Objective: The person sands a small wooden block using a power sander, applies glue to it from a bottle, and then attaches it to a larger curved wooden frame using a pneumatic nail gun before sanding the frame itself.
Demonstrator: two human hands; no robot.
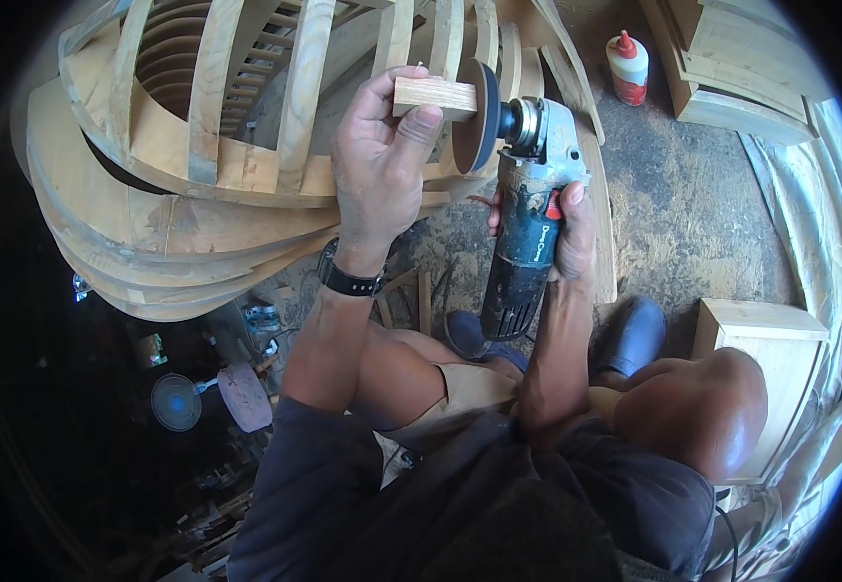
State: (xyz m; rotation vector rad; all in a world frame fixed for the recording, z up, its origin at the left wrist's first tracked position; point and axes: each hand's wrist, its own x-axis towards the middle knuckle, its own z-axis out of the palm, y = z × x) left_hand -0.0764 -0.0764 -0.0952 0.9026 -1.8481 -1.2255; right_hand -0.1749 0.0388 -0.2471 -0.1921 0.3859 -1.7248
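Note:
Between the thumb and fingers of my left hand (382,170) is a small rectangular wooden block (434,97). The block's right end meets the face of a dark round sanding disc (477,118); whether the disc is spinning I cannot tell. That disc is mounted on an angle grinder (527,228) with a grey metal head and a dark teal body. My right hand (574,233) is wrapped around the grinder's body, its thumb beside a red switch. Some of the right hand's fingers are hidden behind the tool.
A large curved wooden frame with slats (212,97) fills the upper left. A white glue bottle with a red cap (628,68) stands on the floor at the upper right. Wooden box-like pieces (760,315) lie at the right. A fan (176,402) shows at the lower left.

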